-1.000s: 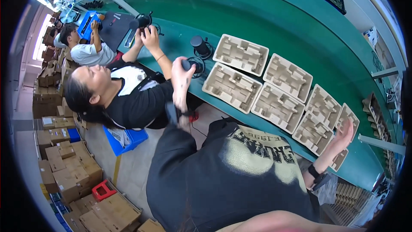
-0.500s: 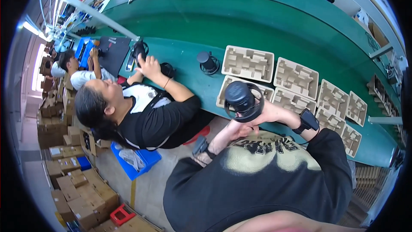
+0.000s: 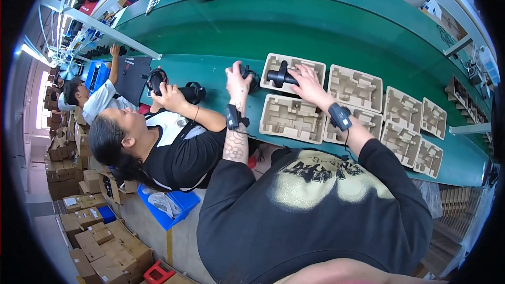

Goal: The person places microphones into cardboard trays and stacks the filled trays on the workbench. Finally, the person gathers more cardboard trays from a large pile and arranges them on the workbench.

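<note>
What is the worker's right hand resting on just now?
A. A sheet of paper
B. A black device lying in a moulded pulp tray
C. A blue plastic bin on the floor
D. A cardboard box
B: the right hand lies on a black device set in a moulded pulp tray on the green table, while the left hand grips another black part beside it.
</note>
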Demonstrator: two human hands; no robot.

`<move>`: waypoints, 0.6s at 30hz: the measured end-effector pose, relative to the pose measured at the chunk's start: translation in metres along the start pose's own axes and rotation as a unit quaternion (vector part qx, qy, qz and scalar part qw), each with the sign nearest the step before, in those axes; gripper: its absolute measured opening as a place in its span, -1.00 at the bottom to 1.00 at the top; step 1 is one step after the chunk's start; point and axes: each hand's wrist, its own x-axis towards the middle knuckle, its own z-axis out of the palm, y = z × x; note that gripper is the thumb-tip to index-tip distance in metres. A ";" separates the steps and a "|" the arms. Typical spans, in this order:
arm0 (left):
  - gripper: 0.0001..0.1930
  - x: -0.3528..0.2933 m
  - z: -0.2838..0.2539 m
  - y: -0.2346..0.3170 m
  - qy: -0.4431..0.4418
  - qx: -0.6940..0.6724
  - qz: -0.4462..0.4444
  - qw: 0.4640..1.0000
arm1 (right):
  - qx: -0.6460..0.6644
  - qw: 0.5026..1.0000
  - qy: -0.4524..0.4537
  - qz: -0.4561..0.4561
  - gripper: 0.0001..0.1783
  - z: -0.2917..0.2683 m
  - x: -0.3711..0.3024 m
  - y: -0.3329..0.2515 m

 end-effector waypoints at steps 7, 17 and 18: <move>-0.55 -0.013 -0.056 0.025 0.210 -0.552 -0.345 0.729 | 0.686 0.712 -0.007 0.150 -0.25 -0.075 -0.073 0.001; -0.62 -0.080 -0.030 0.107 -0.460 -0.407 -0.192 0.766 | 0.312 0.922 0.092 0.211 -0.34 -0.114 -0.114 0.027; -0.62 -0.070 -0.032 0.099 -0.436 -0.467 -0.242 0.730 | 0.180 0.954 0.106 0.213 -0.31 -0.128 -0.113 0.035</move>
